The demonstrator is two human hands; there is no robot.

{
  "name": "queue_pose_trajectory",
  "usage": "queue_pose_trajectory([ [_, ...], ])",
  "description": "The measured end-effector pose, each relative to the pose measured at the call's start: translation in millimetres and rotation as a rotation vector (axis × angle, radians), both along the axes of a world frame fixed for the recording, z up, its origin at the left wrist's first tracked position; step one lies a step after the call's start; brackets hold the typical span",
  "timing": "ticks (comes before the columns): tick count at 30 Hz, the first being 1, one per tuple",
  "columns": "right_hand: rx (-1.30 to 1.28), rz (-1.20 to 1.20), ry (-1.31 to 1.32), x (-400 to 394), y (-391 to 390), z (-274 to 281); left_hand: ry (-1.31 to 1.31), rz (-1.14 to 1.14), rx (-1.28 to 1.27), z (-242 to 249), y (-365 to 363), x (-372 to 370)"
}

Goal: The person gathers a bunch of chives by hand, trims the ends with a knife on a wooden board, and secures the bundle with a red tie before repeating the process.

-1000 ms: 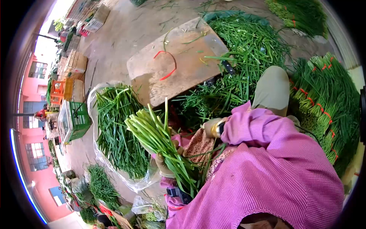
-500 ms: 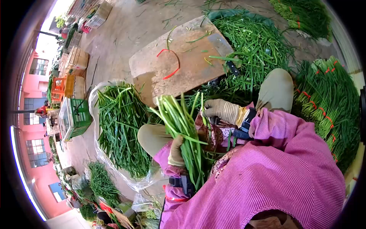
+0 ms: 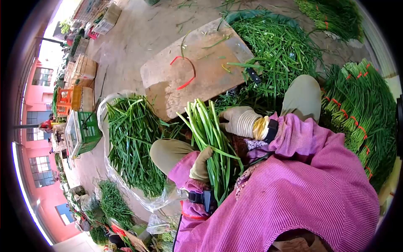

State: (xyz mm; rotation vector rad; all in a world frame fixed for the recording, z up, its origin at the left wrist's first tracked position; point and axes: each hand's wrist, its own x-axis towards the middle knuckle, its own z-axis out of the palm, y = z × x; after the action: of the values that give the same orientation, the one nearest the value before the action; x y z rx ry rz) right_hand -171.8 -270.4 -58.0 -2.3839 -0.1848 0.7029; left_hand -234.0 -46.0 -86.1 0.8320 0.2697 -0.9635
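My left hand (image 3: pixel 201 166), in a tan glove, is wrapped round a bunch of garlic chives (image 3: pixel 212 143). The pale stem ends point away from me, and the green leaves hang down over my lap. Just right of the stems is my gloved right hand (image 3: pixel 241 119), its fingers bent toward the bunch and slightly apart from the thumb, with no stalk showing between them. One leaf lies crosswise over the bunch near my left thumb. Beside my left knee, a large pile of loose chives (image 3: pixel 132 147) rests in clear plastic.
Ahead lies a wooden board (image 3: pixel 197 63) with a red tie strip (image 3: pixel 187 80) and leaf scraps. A dark-handled knife (image 3: pixel 253 76) sits at its right edge by a heap of trimmed leaves (image 3: pixel 277 46). Red-tied bundles (image 3: pixel 357 117) are at right, a green crate (image 3: pixel 88 130) at left.
My left hand has shifted slightly right with the bunch, bringing its stems more upright. The stalk that was at my right fingertips no longer shows there, and that hand has turned toward the bunch.
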Motion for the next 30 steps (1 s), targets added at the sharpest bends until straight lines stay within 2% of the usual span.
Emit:
queue_pose_trajectory([
  [1, 0.001, 0.001, -0.005, -0.2, 0.8, 1.2, -0.023, 0.050, -0.057, -0.3, -2.3, -0.5],
  [3, -0.095, -0.025, -0.199, -2.6, 2.6, 2.8, -0.057, 0.072, -0.198, -16.6, 7.3, 0.6],
  [4, -0.093, -0.029, -0.201, 0.2, 3.9, -6.3, 0.004, 0.109, -0.250, -4.4, 0.5, -0.4],
  [6, 0.500, -0.097, 0.227, 7.8, 6.2, -32.5, -0.002, 0.131, -0.265, -5.8, 5.3, -1.9],
  [7, 0.781, -0.207, 0.447, 1.9, 7.0, -29.3, -0.037, 0.165, -0.220, 6.2, -2.4, -2.0],
  [8, 0.791, -0.203, 0.448, 5.3, 14.2, -45.2, -0.070, 0.215, -0.191, 12.8, -7.8, -3.5],
  [10, 1.021, -0.263, 0.140, 7.0, 24.4, -58.3, -0.037, 0.196, -0.233, -2.1, 4.2, -2.9],
  [11, 0.735, -0.323, 0.166, 13.9, 19.9, -48.7, -0.063, 0.188, -0.200, 0.5, 3.2, -4.5],
  [12, 1.104, -0.528, 0.295, 6.7, 23.7, -54.4, -0.054, 0.192, -0.240, -12.0, 8.6, -4.6],
  [14, 1.110, -0.715, 0.296, -2.1, 23.9, -7.5, 0.016, 0.194, -0.225, -15.3, 9.3, -6.6],
  [15, 1.064, -0.740, 0.172, 2.5, 30.2, -16.1, -0.002, 0.182, -0.199, -14.5, 9.3, -7.3],
  [16, 1.197, -0.750, 0.095, 10.3, 43.8, -50.6, -0.007, 0.183, -0.201, -8.0, 7.2, -7.0],
  [18, 1.319, -0.868, 0.215, 10.4, 55.3, -49.0, -0.025, 0.114, -0.014, 8.8, 2.8, -6.1],
  [20, 1.261, -0.828, 0.254, 6.4, 51.4, -29.9, -0.010, 0.107, -0.006, 14.9, 1.0, -1.0],
  [22, 1.501, -0.562, 0.278, 2.5, 39.2, -25.2, 0.006, 0.077, 0.140, 34.2, -1.8, 2.8],
  [23, 1.651, -0.479, 0.269, 5.2, 40.9, -40.6, 0.011, 0.102, 0.183, 50.5, -8.1, 4.4],
  [24, 2.059, -0.527, 0.731, 9.4, 37.8, -85.3, 0.008, 0.111, 0.182, 52.2, -10.9, 5.6],
  [26, 1.875, -0.643, 0.709, -13.8, 25.6, -3.9, -0.183, 0.220, 0.313, 53.2, -17.4, 7.7],
  [27, 1.872, -0.638, 0.708, -15.2, 32.6, -7.9, -0.270, 0.244, 0.360, 47.7, -19.2, 9.7],
  [29, 1.470, -0.211, -0.116, -14.6, 47.9, -13.7, -0.680, 0.202, 0.799, 36.2, -26.1, 8.9],
  [30, 1.482, -0.251, -0.093, -15.6, 48.9, -16.7, -0.910, 0.187, 1.042, 31.7, -29.9, 5.8],
])
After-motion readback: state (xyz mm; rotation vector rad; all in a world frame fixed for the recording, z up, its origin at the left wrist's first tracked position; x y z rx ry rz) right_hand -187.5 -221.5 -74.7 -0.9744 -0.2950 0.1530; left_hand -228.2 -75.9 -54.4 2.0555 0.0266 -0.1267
